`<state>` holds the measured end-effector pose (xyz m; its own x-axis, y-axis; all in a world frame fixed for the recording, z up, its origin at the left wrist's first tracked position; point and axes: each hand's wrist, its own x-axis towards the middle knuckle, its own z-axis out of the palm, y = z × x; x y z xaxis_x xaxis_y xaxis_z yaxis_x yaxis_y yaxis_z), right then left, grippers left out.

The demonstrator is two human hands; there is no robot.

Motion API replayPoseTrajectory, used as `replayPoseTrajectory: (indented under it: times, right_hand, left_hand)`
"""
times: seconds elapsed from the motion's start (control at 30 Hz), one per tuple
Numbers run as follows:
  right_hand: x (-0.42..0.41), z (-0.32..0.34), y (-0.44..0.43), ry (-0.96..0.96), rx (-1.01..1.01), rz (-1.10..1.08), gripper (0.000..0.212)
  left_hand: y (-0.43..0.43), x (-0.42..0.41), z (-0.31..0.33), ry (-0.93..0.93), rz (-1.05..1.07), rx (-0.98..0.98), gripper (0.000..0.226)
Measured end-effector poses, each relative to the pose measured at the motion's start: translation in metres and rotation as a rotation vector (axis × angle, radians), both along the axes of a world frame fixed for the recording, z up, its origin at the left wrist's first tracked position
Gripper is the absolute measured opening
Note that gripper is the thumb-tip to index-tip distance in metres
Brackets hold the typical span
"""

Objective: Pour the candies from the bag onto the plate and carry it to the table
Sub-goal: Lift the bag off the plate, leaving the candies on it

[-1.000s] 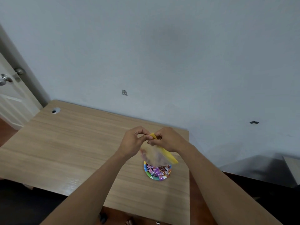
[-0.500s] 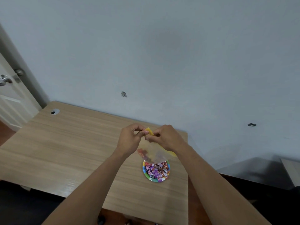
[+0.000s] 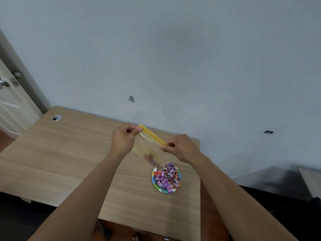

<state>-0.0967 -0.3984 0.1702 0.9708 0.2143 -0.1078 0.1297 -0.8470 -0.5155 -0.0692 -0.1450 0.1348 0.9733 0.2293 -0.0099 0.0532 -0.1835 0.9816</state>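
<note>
A clear plastic bag (image 3: 147,148) with a yellow zip strip hangs stretched between both hands above the wooden desk (image 3: 66,153). My left hand (image 3: 124,139) pinches the strip's far left end. At the strip's near right end, my right hand (image 3: 181,147) pinches it too. A few blurred candies show in the bag's lower corner. Just below that corner sits a small plate with a multicoloured rim (image 3: 153,183), heaped with purple and red wrapped candies (image 3: 166,177).
The desk stands against a pale wall, with a cable hole (image 3: 57,117) at its far left corner. A white door with a metal knob (image 3: 4,83) is at the left. A dark surface (image 3: 278,178) lies to the right of the desk.
My hands, which were close together on the strip, have pulled apart along it. The bag is now spread wide, and the plate shows unobstructed below it.
</note>
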Motion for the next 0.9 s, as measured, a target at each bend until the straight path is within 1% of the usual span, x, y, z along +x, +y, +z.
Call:
replayPoseTrajectory:
  times: [0.1, 0.23, 0.37, 0.47, 0.63, 0.73, 0.83, 0.9]
  right_hand:
    - [0.0, -0.001, 0.0, -0.01, -0.011, 0.011, 0.042]
    - [-0.004, -0.006, -0.003, -0.005, -0.044, 0.048, 0.052]
    - [-0.008, -0.008, -0.001, -0.022, -0.103, 0.079, 0.05]
    - [-0.011, -0.008, 0.004, -0.022, -0.149, 0.118, 0.051]
    - [-0.008, -0.013, 0.013, -0.021, -0.26, 0.153, 0.053]
    - [-0.013, -0.025, 0.019, -0.019, -0.258, 0.167, 0.049]
    - [-0.023, -0.052, 0.033, 0.085, -0.215, 0.182, 0.046]
    - [-0.03, -0.073, 0.043, 0.164, -0.166, 0.162, 0.035]
  left_hand:
    - [0.012, 0.006, -0.003, 0.025, 0.061, -0.025, 0.009]
    - [0.026, 0.01, -0.012, 0.071, 0.106, -0.063, 0.013]
    - [0.032, 0.008, -0.024, 0.11, 0.122, -0.067, 0.018]
    - [0.036, 0.006, -0.03, 0.143, 0.131, -0.076, 0.015]
    - [0.047, 0.003, -0.034, 0.175, 0.052, -0.049, 0.017]
    - [0.061, -0.004, -0.042, 0.203, -0.023, -0.024, 0.022]
    - [0.08, -0.017, -0.059, 0.283, -0.069, -0.025, 0.014]
    - [0.093, -0.027, -0.071, 0.349, -0.085, -0.039, 0.012]
